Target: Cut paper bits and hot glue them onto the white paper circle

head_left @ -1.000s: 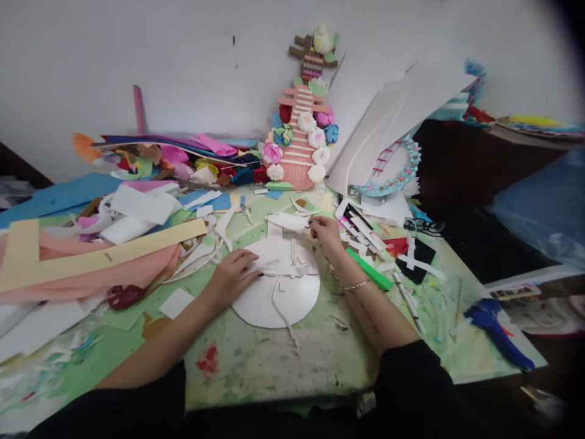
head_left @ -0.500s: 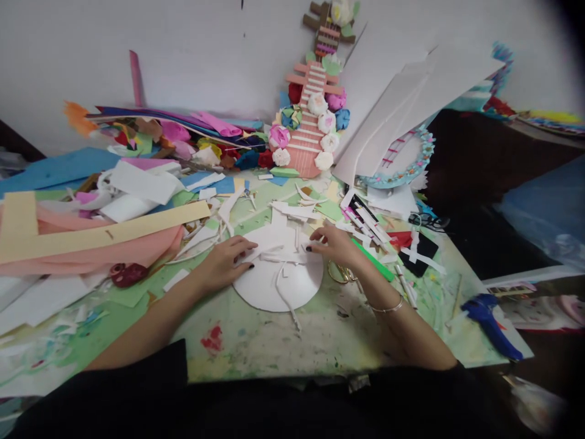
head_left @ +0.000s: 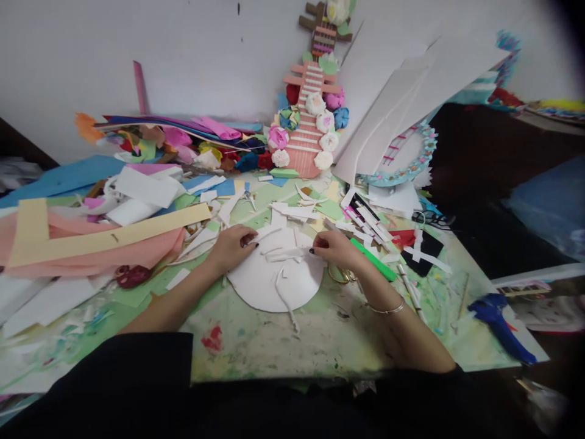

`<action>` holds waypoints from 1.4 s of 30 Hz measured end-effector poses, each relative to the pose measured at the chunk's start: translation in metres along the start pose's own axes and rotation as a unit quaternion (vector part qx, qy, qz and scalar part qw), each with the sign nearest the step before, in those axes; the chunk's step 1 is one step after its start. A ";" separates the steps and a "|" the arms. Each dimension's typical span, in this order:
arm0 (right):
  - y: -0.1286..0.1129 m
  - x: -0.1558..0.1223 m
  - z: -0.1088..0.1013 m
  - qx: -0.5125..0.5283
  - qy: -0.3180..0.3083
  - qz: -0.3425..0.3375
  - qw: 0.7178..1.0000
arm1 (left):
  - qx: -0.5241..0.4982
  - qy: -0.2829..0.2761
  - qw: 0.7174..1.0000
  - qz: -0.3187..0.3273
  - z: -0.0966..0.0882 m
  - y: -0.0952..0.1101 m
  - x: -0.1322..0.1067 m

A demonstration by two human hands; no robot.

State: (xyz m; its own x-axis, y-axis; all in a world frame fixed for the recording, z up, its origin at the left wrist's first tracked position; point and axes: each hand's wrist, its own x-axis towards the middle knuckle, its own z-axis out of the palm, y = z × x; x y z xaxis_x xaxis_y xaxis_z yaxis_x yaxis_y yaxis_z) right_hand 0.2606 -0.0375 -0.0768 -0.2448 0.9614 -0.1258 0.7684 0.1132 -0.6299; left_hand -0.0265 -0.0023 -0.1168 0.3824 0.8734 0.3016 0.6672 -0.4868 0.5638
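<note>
Well left of the left hand (head_left: 235, 247), salmon-pink paper (head_left: 159, 250) lies under an L-shaped cream paper strip (head_left: 150, 228). A dark red lump (head_left: 132, 276) sits nearer those fingers, and curved white offcuts (head_left: 231, 208) lie just beyond them.

The left hand is lowered at the upper left of a white disc (head_left: 256, 286), its fingers bent and the thumb close to the index finger. A thin white strip (head_left: 270, 234) runs from beside these fingertips; I cannot tell whether they grip it. The disc lies flat between the two sets of fingers and reaches nearer the body than either, bearing loose white slivers (head_left: 287, 256) and a twisted white strand (head_left: 284, 297) that overhangs its near edge. Well beyond the fingers stands a lute-shaped paper model (head_left: 304, 155).

The right hand (head_left: 336, 247) is at the disc's right edge, fingers curled inward, thumb and fingertips near the slivers' right end; whether anything is pinched there cannot be told. Gold-coloured loops (head_left: 338, 281) lie just below it, a bright green bar (head_left: 372, 259) to its right, and a blue glue gun (head_left: 503, 326) well apart, farther right.
</note>
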 end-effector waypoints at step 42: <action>0.006 0.095 -0.005 0.220 0.233 0.166 0.933 | -0.299 0.104 0.931 -0.181 -0.004 0.009 -0.013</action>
State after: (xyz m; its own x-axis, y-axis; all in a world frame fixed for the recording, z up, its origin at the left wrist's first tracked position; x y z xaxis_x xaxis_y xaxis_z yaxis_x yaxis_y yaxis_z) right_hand 0.2454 0.0553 -0.0890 0.3264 0.9412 -0.0878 0.4141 -0.2259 -0.8818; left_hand -0.0278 -0.0179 -0.1121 0.0284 0.9929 0.1156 0.2285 -0.1190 0.9662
